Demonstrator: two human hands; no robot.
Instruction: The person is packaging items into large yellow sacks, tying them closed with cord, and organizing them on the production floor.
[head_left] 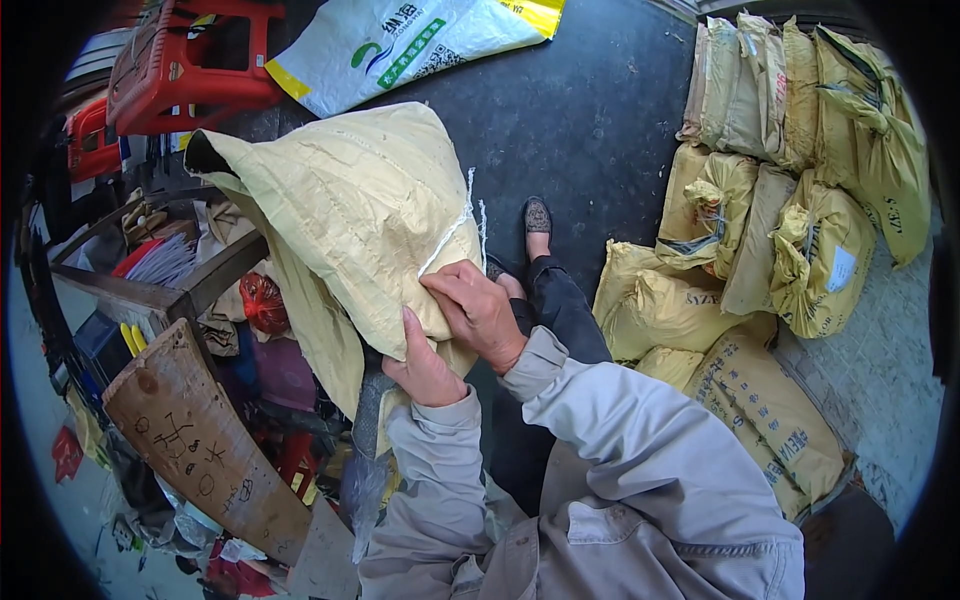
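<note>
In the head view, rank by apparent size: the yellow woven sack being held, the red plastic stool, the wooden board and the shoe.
1. Yellow woven sack, held by the left hand and right hand; nearest, so partly inflated.
2 and 3. Wooden board and red plastic stool: too alike to rank.
4. Shoe.

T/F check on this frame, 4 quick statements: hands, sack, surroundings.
1. Both hands grip the yellow woven sack. True: left hand and right hand hold its lower edge.
2. The red plastic stool lies at lower right. False: it is at upper left.
3. Filled yellow sacks are stacked on the person's right. True.
4. The white printed bag is in the right hand. False: it lies on the dark floor, untouched.
</note>
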